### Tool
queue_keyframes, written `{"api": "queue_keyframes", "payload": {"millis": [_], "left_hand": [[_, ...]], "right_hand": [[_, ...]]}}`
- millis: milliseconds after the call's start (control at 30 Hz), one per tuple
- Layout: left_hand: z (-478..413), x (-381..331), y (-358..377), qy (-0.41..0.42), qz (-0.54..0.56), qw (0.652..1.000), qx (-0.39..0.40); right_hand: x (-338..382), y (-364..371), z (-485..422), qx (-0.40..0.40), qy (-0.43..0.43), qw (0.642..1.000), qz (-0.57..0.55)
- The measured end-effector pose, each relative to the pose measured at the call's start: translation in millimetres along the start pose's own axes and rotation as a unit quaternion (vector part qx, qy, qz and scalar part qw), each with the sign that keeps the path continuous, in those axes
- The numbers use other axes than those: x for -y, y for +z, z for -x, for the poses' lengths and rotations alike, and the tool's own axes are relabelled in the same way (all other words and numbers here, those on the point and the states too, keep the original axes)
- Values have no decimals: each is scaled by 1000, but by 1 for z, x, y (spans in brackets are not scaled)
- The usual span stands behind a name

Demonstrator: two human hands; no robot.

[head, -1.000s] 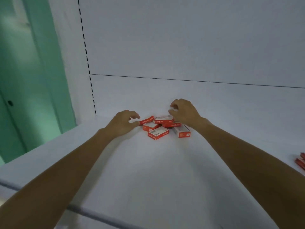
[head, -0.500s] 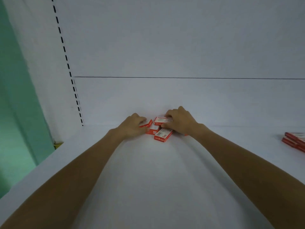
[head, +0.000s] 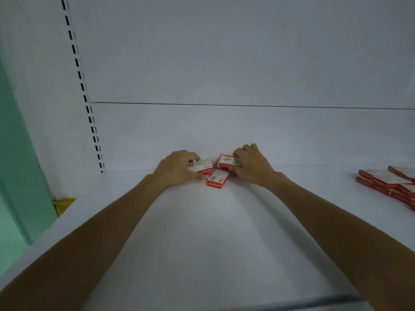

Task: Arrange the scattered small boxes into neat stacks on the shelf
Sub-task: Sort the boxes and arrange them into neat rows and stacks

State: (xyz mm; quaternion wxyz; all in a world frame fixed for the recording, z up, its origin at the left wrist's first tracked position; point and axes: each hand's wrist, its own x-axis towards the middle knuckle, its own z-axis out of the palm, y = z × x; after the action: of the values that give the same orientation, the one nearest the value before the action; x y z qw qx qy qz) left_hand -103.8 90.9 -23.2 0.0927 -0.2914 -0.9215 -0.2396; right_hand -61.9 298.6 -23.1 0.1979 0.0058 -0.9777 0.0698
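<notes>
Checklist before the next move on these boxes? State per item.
1. Left hand grip on left box: ok, the fingers curl round it.
2. Right hand grip on right box: ok, the fingers curl over it.
3. More boxes hidden under either hand: cannot tell.
4. Middle box stacked: not ok, it lies loose and askew on the shelf between the hands.
5. Red boxes at the right edge neat: cannot tell, they are partly out of frame.
</notes>
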Motion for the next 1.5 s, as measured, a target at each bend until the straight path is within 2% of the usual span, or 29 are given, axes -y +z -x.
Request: {"api": "queue_keyframes", "payload": {"millis": [200,400,700,867,1167,1500], "left_hand": [[-5,-35,14,33,22,999,16],[-17,-98,35,82,57,994,42],[-14,-246,90,197,102,971,84],[5,-334,123,225,117,962,100],[43,-441,167,228,134,960,91],[51,-477,187,205,122,968,76]], "right_hand": [[-39,-27,32,-33,68,997,-8],[-87,-62,76,-34,143,989,1],[-184,-130,188,-56,245,967,49],[-243,-173,258,-54,286,954,69],[-312,-217,346,-59,274,957,74],[-348,-224,368,-67,245,966,50]]}}
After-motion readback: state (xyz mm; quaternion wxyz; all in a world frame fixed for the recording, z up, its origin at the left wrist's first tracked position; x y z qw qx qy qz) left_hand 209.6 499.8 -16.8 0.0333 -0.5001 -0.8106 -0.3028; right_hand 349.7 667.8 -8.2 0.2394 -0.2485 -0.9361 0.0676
